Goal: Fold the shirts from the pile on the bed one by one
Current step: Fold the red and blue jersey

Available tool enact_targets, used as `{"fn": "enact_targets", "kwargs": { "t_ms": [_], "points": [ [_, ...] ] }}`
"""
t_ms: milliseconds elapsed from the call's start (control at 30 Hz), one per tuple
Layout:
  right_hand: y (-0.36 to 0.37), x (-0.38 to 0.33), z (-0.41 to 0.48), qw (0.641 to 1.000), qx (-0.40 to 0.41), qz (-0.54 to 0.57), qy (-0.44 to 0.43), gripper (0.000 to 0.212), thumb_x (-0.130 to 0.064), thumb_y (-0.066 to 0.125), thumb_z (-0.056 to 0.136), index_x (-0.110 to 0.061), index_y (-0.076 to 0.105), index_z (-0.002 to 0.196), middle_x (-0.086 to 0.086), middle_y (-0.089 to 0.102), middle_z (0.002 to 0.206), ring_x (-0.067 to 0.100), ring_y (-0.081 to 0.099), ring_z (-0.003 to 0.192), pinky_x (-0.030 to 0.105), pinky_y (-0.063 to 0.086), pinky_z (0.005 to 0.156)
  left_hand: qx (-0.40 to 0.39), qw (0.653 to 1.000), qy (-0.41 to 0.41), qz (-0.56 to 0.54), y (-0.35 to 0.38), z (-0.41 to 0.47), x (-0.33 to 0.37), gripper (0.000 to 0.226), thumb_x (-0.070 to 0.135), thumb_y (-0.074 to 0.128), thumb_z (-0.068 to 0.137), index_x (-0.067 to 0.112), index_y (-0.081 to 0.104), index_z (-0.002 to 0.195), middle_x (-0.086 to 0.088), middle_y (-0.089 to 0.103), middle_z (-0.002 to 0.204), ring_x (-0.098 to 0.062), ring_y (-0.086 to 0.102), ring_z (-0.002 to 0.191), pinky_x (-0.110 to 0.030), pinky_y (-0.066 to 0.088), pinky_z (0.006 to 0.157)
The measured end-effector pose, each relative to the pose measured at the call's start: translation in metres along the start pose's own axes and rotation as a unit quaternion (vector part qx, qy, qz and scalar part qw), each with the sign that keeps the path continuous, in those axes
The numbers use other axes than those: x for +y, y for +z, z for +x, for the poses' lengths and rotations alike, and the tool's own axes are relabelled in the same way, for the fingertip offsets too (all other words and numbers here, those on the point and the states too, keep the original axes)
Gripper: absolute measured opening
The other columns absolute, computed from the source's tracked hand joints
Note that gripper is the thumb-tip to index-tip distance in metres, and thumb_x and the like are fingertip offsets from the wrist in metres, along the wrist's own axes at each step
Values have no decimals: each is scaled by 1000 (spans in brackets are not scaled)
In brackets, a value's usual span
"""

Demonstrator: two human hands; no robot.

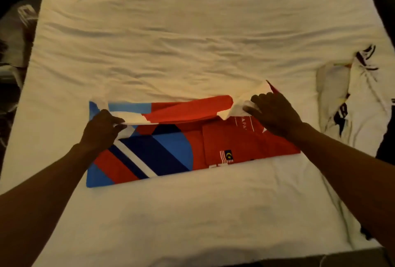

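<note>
rumpled white bed sheet (192, 31): left hand (100, 130) and right hand (275, 115) pinched a half-folded red-and-blue shirt (171, 149); crumpled white shirt pile (359, 100) lay unfolded.

Fingertips of the left grip (100, 130) are buried under the turned-over fold of the shirt (171, 149), and the right grip (275, 115) covers the corner it pinches. The fold hides the far strip of the print. White lettering (243, 123) beside the right grip is partly covered and unreadable. The badge (226, 156) is too small to make out. The pile (359, 100) runs off the right edge, its dark print illegible. The bed (192, 31) is cut off at the top. The clutter (15, 31) left of it is too dark to identify.
</note>
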State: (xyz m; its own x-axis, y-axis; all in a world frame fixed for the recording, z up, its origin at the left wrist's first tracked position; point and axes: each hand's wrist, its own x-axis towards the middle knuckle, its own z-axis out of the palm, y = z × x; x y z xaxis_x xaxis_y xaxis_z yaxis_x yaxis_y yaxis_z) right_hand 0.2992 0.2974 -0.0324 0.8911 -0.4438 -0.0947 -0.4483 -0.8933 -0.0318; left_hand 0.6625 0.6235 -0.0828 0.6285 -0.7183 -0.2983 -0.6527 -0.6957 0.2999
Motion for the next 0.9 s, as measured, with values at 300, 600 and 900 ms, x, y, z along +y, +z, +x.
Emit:
{"fn": "enact_targets", "kwargs": {
  "t_ms": [300, 600, 900],
  "points": [
    [78, -33, -80, 963, -252, 18, 95, 58, -62, 39, 96, -18, 43, 133, 6, 54, 133, 26, 54, 117, 43, 45, 98, 35, 993, -84, -81, 56, -39, -3, 23, 6, 68, 87, -3, 72, 108, -26, 62, 119, -42, 60, 110, -44, 47, 94],
    [80, -65, -37, 987, -64, 76, 123, 48, -61, 33, 97, -19, 55, 106, -1, 65, 87, 23, 64, 77, 33, 45, 64, 210, 887, -307, -273, 33, -7, -22, 35, 20, 74, 87, 7, 66, 118, -17, 65, 123, -31, 62, 113, -37, 48, 96],
    [96, -147, 35, 989, -133, 54, 25, 47, -36, 57, 94, -14, 48, 134, 14, 49, 132, 32, 47, 119, 44, 39, 94, 242, 802, -386, -386, 40, -12, -41, 64, 12, 75, 79, 17, 45, 135, -11, 58, 128, -27, 60, 110, -29, 48, 87]
  ]
}}
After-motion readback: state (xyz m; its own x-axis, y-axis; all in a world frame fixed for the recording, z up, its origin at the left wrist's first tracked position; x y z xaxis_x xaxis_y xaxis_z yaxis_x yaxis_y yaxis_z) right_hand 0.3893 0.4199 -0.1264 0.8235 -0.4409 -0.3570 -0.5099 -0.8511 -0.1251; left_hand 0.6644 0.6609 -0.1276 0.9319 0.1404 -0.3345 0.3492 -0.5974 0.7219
